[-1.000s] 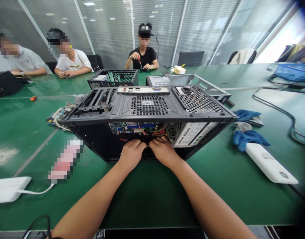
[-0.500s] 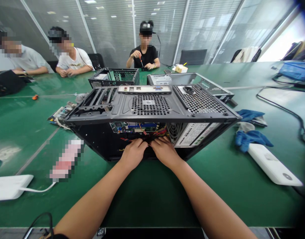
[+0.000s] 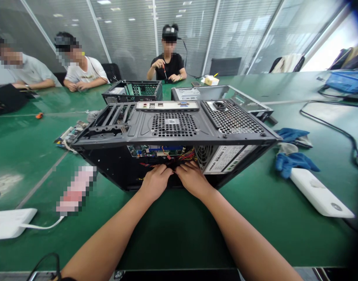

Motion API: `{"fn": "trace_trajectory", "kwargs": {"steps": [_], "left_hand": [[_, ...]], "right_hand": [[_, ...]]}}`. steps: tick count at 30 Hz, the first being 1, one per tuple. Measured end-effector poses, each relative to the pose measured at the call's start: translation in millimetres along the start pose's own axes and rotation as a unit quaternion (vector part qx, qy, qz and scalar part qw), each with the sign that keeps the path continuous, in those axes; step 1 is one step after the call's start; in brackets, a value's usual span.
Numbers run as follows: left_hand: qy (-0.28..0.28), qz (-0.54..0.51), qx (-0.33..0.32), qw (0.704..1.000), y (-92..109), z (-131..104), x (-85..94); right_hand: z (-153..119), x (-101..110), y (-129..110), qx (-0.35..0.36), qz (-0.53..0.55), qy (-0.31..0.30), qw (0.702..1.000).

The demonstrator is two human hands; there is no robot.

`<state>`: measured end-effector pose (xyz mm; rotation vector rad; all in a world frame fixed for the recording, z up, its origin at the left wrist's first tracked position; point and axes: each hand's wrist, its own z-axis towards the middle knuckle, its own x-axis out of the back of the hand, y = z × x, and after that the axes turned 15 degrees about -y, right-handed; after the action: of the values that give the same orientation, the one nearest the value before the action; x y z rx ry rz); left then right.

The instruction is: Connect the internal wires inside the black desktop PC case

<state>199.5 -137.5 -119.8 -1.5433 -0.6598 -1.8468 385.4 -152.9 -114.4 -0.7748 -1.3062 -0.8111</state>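
Note:
A black computer case [image 3: 173, 136] lies on the table with its back panel facing up and its open side towards me. My left hand [image 3: 157, 177] and my right hand [image 3: 190, 175] reach into that opening, close together, with fingers curled. Whatever they grip is hidden behind the fingers and in shadow. Red and yellow cables [image 3: 187, 155] run just above my right hand. Behind the hands sits a green motherboard [image 3: 155, 151]. To the right is the power supply [image 3: 228, 159], with its fan grille and white label.
Blue-and-grey gloves [image 3: 296, 160] and a white power bank [image 3: 322, 193] lie right; another white power bank [image 3: 12, 222], cabled to a blurred phone [image 3: 76, 191], lies left. Circuit boards [image 3: 69, 136] and further cases [image 3: 132, 91] stand beyond. Across the table a co-worker [image 3: 169, 58] holds a screwdriver; two more people sit left.
The view has shifted very slightly. Both hands stay in the same place inside the case, with no clear change in their grip.

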Motion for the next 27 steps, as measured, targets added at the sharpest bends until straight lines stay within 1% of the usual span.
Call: {"fn": "trace_trajectory", "kwargs": {"steps": [7, 11, 18, 27], "left_hand": [[-0.007, 0.016, -0.007, 1.000, 0.1, 1.8, 0.9], [-0.002, 0.023, -0.020, 1.000, 0.0, 2.1, 1.8], [-0.002, 0.032, -0.019, 0.999, 0.7, 2.1, 2.6], [0.041, 0.001, -0.021, 0.999, 2.1, -0.2, 0.3]], "right_hand": [[-0.6, -0.4, -0.1, 0.002, -0.001, 0.019, 1.000], [-1.5, -0.1, 0.8, 0.010, -0.003, 0.014, 1.000], [-1.5, 0.0, 1.7, 0.008, -0.002, -0.001, 1.000], [-2.0, 0.4, 4.2, 0.019, 0.019, -0.012, 1.000]]}}
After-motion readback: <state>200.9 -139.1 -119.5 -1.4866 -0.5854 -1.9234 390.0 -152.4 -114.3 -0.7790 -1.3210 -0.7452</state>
